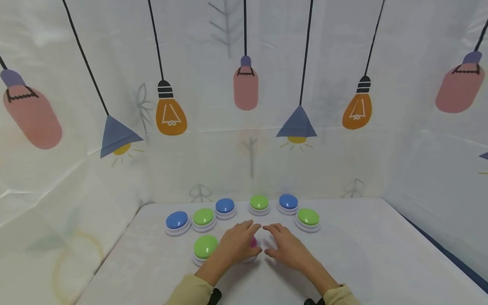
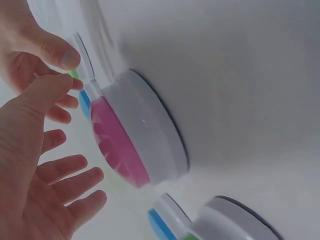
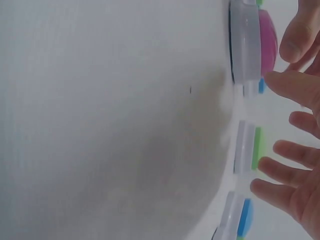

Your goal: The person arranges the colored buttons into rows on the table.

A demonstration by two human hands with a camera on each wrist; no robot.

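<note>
My left hand (image 1: pixel 237 242) hovers above a push button with a pink dome (image 2: pixel 117 145) and a white base, covering much of it in the head view. A little to the right, my right hand (image 1: pixel 287 246) is held over the white table. The hands face each other with thumbs and fingertips close but apart in the head view. Fingers on both are spread and slightly bent, and neither holds anything. A green button (image 1: pixel 206 247) stands just left of my left hand, its base partly behind the forearm. In the right wrist view the pink dome (image 3: pixel 268 42) lies beside the fingertips.
Farther back stand several more buttons in an uneven row: blue (image 1: pixel 177 220), green (image 1: pixel 203 217), blue (image 1: pixel 225 206), green (image 1: pixel 259 202), blue (image 1: pixel 288 201) and green (image 1: pixel 308 217). A white sheet (image 1: pixel 213 161) printed with hanging lamps encloses the white table (image 1: pixel 362 254) behind and at the sides.
</note>
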